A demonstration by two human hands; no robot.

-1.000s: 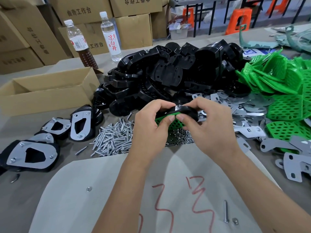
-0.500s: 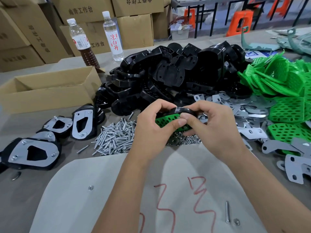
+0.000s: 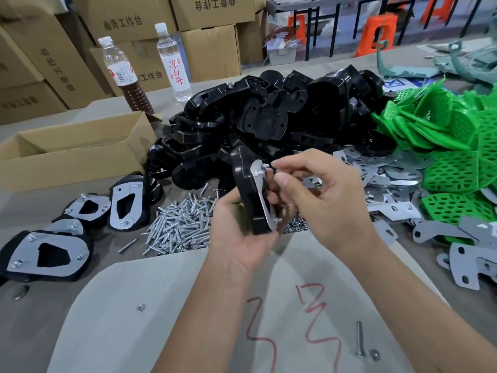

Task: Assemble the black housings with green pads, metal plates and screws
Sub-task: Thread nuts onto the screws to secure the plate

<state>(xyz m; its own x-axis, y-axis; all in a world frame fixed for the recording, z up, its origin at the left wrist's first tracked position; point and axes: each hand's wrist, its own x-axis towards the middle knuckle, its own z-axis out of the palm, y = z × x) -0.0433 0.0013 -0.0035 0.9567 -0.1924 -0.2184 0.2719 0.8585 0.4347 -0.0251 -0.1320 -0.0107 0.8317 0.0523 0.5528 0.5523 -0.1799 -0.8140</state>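
Note:
My left hand point(image 3: 236, 232) grips a black housing point(image 3: 246, 189) on edge, its metal plate point(image 3: 262, 200) facing right with screw ends poking through. My right hand point(image 3: 320, 195) pinches a small part, seemingly a nut, at the plate's top screw point(image 3: 265, 166). Behind lie a heap of black housings point(image 3: 269, 122), green perforated pads point(image 3: 446, 146) at the right, loose metal plates point(image 3: 382, 179), and a pile of screws point(image 3: 180, 224) to the left of my hands. Finished assemblies point(image 3: 45, 254) lie at the left.
An open cardboard box point(image 3: 70, 154) stands at the left with two bottles point(image 3: 174, 60) behind it. A pale board point(image 3: 188, 319) with red marks lies in front, carrying a loose screw point(image 3: 359, 339) and nut. Cartons line the back.
The housing was held flat between both hands with the green pad showing. Now it is turned on edge in my left hand, plate facing right, and my right hand pinches at the top screw.

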